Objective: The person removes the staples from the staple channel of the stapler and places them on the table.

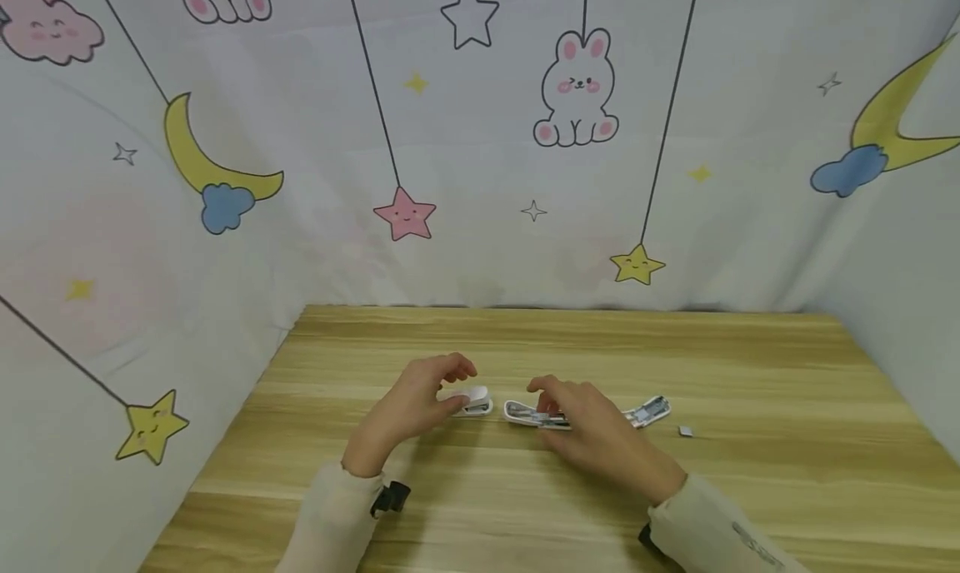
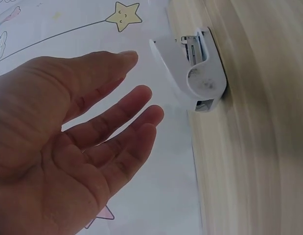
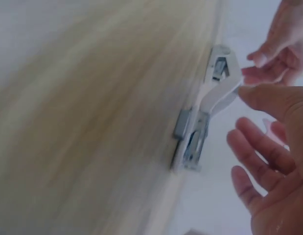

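Observation:
A small white stapler (image 1: pixel 477 400) stands on the wooden table, its lever raised at an angle in the left wrist view. My left hand (image 1: pixel 416 398) hovers beside it with loosely bent fingers. The left wrist view shows a gap between those fingertips and the stapler (image 2: pixel 202 73). To the right lies a long white stapler-like piece, spread open (image 1: pixel 651 411), with grey metal parts inside. Above its middle is my right hand (image 1: pixel 592 427), fingers relaxed and covering part of it. The right wrist view is blurred, but the right palm (image 3: pixel 283 196) holds nothing.
A small grey block, resembling a staple strip (image 1: pixel 686 431), lies on the table (image 1: pixel 750 490) right of the opened piece. Behind the table hangs a white cloth (image 1: pixel 480 265) printed with stars, moons and rabbits, and it continues along both sides.

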The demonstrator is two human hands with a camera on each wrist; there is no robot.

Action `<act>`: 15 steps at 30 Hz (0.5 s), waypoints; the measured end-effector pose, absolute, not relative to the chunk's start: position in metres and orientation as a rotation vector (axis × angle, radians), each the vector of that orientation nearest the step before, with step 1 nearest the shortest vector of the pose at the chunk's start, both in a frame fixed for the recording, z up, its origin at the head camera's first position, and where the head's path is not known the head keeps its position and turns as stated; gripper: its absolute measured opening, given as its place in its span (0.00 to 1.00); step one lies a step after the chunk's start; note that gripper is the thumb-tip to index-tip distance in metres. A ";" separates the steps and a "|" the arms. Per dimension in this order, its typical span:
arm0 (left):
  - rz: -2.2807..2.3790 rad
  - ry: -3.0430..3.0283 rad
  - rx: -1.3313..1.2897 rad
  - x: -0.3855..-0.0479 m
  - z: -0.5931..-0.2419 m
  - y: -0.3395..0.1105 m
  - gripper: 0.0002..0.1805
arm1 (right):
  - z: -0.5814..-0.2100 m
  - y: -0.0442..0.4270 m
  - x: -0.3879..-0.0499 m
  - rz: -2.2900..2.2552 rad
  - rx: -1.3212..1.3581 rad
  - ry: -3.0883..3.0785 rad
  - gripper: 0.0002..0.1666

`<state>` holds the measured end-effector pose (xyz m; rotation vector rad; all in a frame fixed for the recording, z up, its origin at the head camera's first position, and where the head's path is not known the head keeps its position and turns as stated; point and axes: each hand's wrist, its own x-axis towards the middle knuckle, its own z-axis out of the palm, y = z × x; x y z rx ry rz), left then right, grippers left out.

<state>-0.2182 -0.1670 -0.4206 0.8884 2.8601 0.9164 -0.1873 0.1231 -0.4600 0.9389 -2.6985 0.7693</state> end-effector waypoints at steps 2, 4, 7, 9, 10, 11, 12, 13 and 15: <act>0.929 2.857 0.891 -0.219 -0.423 -0.166 0.17 | -0.460 0.118 -0.191 0.836 0.939 -2.675 0.36; 0.937 2.851 0.908 -0.220 -0.426 -0.163 0.17 | -0.460 0.111 -0.195 0.912 0.919 -2.679 0.38; 0.937 2.851 0.935 -0.220 -0.431 -0.159 0.17 | -0.461 0.100 -0.201 1.034 0.897 -2.684 0.41; 0.937 2.853 0.944 -0.221 -0.434 -0.157 0.16 | -0.461 0.093 -0.207 1.102 0.893 -2.683 0.41; 0.936 2.855 0.947 -0.221 -0.436 -0.155 0.16 | -0.461 0.089 -0.210 1.135 0.886 -2.686 0.40; 0.938 2.857 0.948 -0.221 -0.437 -0.155 0.16 | -0.462 0.086 -0.213 1.163 0.876 -2.691 0.40; 0.938 2.860 0.947 -0.221 -0.439 -0.154 0.16 | -0.462 0.083 -0.215 1.196 0.861 -2.700 0.40; 0.940 2.862 0.947 -0.222 -0.441 -0.153 0.16 | -0.463 0.080 -0.218 1.219 0.845 -2.708 0.40; 0.954 2.857 0.948 -0.222 -0.443 -0.153 0.15 | -0.464 0.075 -0.222 1.266 0.798 -2.736 0.40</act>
